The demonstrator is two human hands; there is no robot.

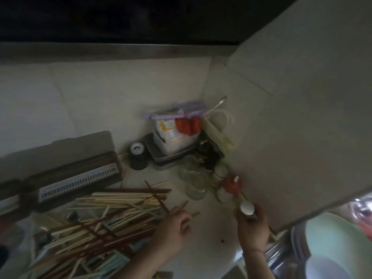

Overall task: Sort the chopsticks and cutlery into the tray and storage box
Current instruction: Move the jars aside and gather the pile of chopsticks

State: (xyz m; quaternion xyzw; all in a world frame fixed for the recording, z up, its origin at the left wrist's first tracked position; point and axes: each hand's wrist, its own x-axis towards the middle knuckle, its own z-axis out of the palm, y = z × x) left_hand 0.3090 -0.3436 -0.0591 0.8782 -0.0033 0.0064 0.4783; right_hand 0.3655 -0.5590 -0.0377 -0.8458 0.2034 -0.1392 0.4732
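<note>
Two hands: left hand (177,224) pinches chopsticks (112,214), right hand (252,228) grips spoon (247,207).

A loose heap of pale and dark brown chopsticks (112,218) is spread just below the dark storage box (60,174), in which a white slotted tray (78,183) is seated.

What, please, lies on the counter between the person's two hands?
In the head view, the counter between the left hand and right hand is bare, except one small dark speck.

Pale countertop (203,228) — chopstick heap (112,216), dark storage box (66,178), jars (196,184).
</note>
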